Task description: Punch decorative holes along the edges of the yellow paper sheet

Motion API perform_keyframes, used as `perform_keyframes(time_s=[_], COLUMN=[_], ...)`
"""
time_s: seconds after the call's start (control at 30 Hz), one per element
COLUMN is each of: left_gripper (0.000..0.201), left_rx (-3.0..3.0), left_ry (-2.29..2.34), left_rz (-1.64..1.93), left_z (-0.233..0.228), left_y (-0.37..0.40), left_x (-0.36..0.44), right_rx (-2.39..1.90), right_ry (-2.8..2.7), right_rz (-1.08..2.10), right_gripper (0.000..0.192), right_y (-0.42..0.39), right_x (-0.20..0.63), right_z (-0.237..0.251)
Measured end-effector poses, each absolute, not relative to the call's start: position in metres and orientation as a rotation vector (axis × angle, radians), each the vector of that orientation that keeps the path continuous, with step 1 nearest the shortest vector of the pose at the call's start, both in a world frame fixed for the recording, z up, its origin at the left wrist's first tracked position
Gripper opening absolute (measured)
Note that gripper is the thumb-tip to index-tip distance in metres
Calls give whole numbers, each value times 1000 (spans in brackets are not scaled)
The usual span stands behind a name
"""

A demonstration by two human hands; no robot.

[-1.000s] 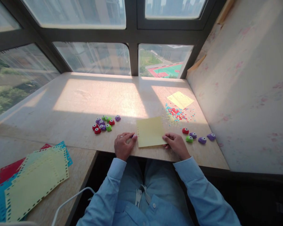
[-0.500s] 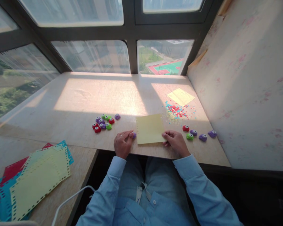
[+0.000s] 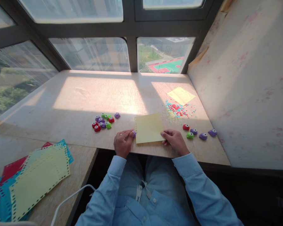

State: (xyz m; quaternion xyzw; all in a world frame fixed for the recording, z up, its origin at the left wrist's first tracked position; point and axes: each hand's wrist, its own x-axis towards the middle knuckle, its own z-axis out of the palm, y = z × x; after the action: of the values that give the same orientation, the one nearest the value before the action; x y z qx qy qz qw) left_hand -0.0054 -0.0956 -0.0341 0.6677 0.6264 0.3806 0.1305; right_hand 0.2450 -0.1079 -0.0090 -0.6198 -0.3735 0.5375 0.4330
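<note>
My left hand point(image 3: 123, 143) is closed around a small purple craft punch point(image 3: 134, 134), mostly hidden by the fingers, at the left edge of a yellow paper sheet point(image 3: 148, 128). A row of small holes runs down that left edge. My right hand point(image 3: 175, 141) pinches the sheet's lower right edge between thumb and fingers. Left of my left hand lies a cluster of red, green and purple punches point(image 3: 102, 125). To the right of my right hand sit several more, among them a green punch point(image 3: 190, 135) and a red punch point(image 3: 185, 127).
Red, blue and yellow paper bits point(image 3: 176, 110) are scattered behind the sheet, beside another yellow paper point(image 3: 181, 95). Punched coloured sheets point(image 3: 40, 179) overlap at the lower left, near a white cable point(image 3: 70, 198). A wall point(image 3: 254, 94) bounds the right side; windows stand behind the table.
The yellow sheet and my right hand have shifted slightly left, bringing the sheet's edge closer to the purple punch. My left hand stays nearly in place.
</note>
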Motion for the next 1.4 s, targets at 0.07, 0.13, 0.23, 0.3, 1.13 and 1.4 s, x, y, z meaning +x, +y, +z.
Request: perform_keyframes(time_s=[0.07,0.13,0.23,0.3,1.13,1.4], left_gripper=[26,26,24,23,29,19], left_rx=[1945,1952,1956,1957,1901,1932], left_ry=[1816,1812,1817,1821,1596,1610], left_rz=[1110,1122,1136,1139,1162,1070], left_z=[-34,-34,-34,-35,-35,-28], left_y=[-96,-96,-96,-97,-104,-106], left_x=[-5,-5,-4,-5,-22,-20], right_rx=[-1537,-1530,-1530,-1528,-1626,-1191], right_ry=[-931,-926,-908,-900,-1848,-2391], right_rz=[1349,1356,1355,1359,313,187], right_gripper=[34,35,38,40,38,33], right_y=[-108,-108,-108,-109,-106,-86], right_x=[243,241,239,238,249,225], right_z=[-8,-9,-10,-11,0,-31])
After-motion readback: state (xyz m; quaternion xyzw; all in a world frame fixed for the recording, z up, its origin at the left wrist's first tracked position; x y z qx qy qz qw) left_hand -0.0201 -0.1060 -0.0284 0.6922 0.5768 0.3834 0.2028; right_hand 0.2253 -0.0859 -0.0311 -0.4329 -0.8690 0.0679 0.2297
